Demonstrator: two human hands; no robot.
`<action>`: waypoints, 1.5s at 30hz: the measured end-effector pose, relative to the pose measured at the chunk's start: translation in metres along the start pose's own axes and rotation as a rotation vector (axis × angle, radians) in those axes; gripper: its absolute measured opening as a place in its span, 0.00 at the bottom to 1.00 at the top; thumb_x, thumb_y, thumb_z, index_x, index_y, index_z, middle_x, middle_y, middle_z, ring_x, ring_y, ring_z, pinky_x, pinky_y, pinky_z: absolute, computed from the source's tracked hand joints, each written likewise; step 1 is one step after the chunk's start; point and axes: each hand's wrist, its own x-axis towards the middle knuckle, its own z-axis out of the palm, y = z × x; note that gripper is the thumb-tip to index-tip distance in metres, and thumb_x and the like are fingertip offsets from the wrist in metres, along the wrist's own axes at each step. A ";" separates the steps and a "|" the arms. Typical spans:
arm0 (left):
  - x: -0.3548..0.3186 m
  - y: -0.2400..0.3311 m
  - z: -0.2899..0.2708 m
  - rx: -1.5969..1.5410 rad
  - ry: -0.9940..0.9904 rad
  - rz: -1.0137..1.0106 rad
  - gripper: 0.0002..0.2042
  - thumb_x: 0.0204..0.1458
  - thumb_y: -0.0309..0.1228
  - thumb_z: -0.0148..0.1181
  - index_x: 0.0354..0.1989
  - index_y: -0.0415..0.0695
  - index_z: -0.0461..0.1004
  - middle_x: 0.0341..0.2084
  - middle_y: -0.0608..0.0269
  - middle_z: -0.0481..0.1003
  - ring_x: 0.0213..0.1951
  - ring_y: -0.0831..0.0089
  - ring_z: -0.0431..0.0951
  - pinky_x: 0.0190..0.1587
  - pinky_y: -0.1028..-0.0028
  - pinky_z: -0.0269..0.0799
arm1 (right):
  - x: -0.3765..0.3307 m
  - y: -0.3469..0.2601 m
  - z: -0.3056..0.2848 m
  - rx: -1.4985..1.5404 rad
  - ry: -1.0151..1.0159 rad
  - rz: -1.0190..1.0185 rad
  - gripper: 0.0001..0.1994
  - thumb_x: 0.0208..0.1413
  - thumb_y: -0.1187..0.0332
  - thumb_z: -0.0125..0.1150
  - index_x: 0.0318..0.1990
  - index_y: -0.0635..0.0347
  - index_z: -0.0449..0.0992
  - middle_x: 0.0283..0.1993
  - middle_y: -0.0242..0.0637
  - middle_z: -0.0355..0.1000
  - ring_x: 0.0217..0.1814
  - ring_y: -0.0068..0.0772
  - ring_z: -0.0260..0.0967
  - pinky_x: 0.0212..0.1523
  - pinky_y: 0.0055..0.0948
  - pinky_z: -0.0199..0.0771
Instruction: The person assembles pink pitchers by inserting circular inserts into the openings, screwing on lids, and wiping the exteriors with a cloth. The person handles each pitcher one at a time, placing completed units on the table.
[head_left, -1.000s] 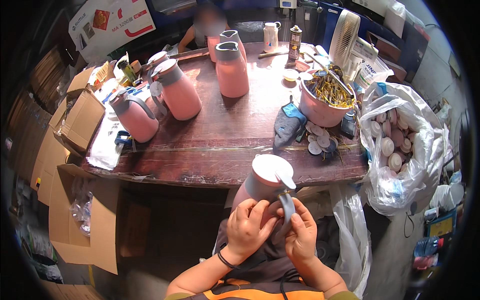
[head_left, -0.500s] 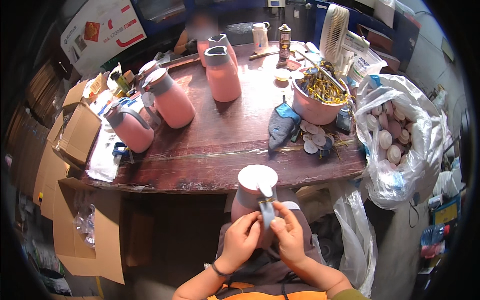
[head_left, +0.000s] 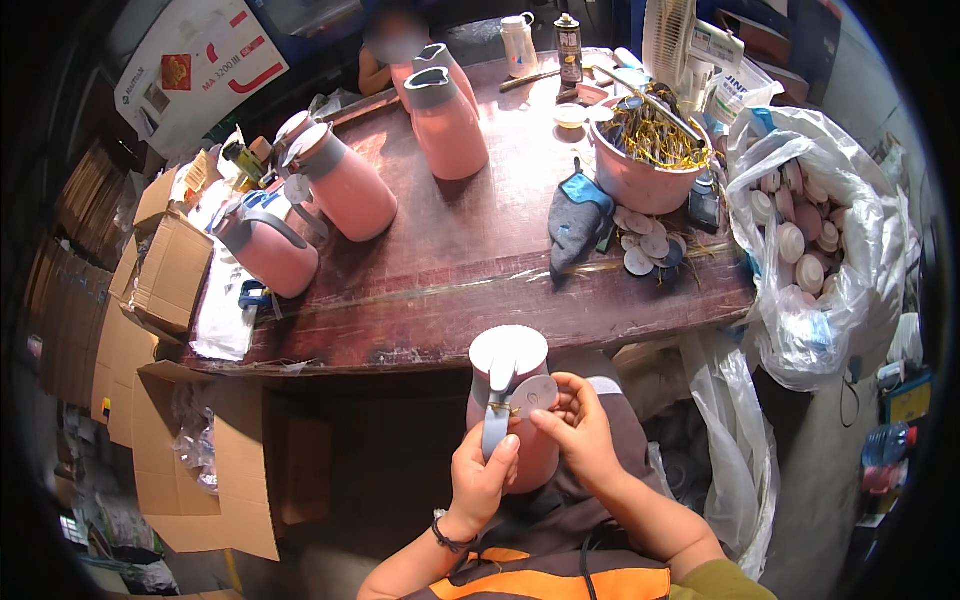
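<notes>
A pink vacuum jug (head_left: pixel 537 465) with a white lid (head_left: pixel 508 348) and grey handle (head_left: pixel 495 430) stands upright at my lap, just beyond the table's near edge. The fingers of my left hand (head_left: pixel 480 482) are wrapped around the lower part of that handle. With thumb and fingers, my right hand (head_left: pixel 582 428) pinches the edge of a round white tag (head_left: pixel 535 396) beside the handle. A thin gold twist tie (head_left: pixel 513 410) runs from the tag to the handle.
Several pink jugs (head_left: pixel 350 195) stand on the dark red table (head_left: pixel 440 260). A pink bucket (head_left: pixel 645 185) of gold ties, loose round tags (head_left: pixel 655 240) and a grey-blue cloth (head_left: pixel 578 220) lie at right. Beyond hangs a plastic bag (head_left: pixel 790 340) of lids. Cartons (head_left: pixel 205 480) flank the left; a person sits opposite.
My left hand has closed around the handle. The round tag has come into sight in my right hand, to the handle's right. The handle has shifted left, and the whole view has moved slightly.
</notes>
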 end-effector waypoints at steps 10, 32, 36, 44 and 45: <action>0.001 0.016 0.005 -0.100 0.026 0.026 0.08 0.59 0.29 0.55 0.34 0.37 0.68 0.17 0.66 0.68 0.19 0.80 0.66 0.25 0.79 0.66 | 0.021 -0.026 -0.014 0.249 -0.122 0.184 0.09 0.62 0.64 0.58 0.42 0.60 0.76 0.31 0.26 0.73 0.31 0.15 0.71 0.30 0.15 0.67; 0.004 0.032 0.001 -0.115 0.090 0.095 0.12 0.58 0.31 0.54 0.45 0.36 0.71 0.15 0.69 0.66 0.16 0.82 0.64 0.23 0.79 0.65 | 0.014 -0.039 -0.011 0.193 -0.138 0.116 0.09 0.61 0.69 0.58 0.46 0.60 0.72 0.35 0.31 0.74 0.27 0.17 0.70 0.27 0.15 0.63; 0.015 0.044 -0.005 -0.174 0.155 0.118 0.11 0.59 0.32 0.53 0.44 0.36 0.70 0.13 0.69 0.64 0.14 0.81 0.63 0.22 0.77 0.65 | 0.013 -0.034 -0.026 0.121 -0.065 0.073 0.08 0.60 0.71 0.56 0.44 0.62 0.72 0.36 0.34 0.75 0.28 0.20 0.71 0.28 0.16 0.64; 0.034 0.068 -0.032 -0.370 0.275 0.173 0.12 0.62 0.35 0.49 0.44 0.40 0.72 0.12 0.78 0.60 0.12 0.87 0.58 0.19 0.81 0.59 | -0.026 -0.016 -0.039 -1.131 -0.279 -0.980 0.30 0.53 0.50 0.62 0.59 0.56 0.68 0.64 0.48 0.61 0.66 0.47 0.58 0.67 0.47 0.50; 0.036 0.071 -0.034 -0.403 0.276 0.174 0.12 0.62 0.35 0.49 0.45 0.40 0.72 0.12 0.78 0.60 0.12 0.87 0.58 0.19 0.80 0.59 | -0.025 -0.001 -0.037 -1.217 -0.389 -0.918 0.30 0.52 0.49 0.62 0.59 0.54 0.69 0.64 0.47 0.62 0.67 0.47 0.57 0.68 0.47 0.46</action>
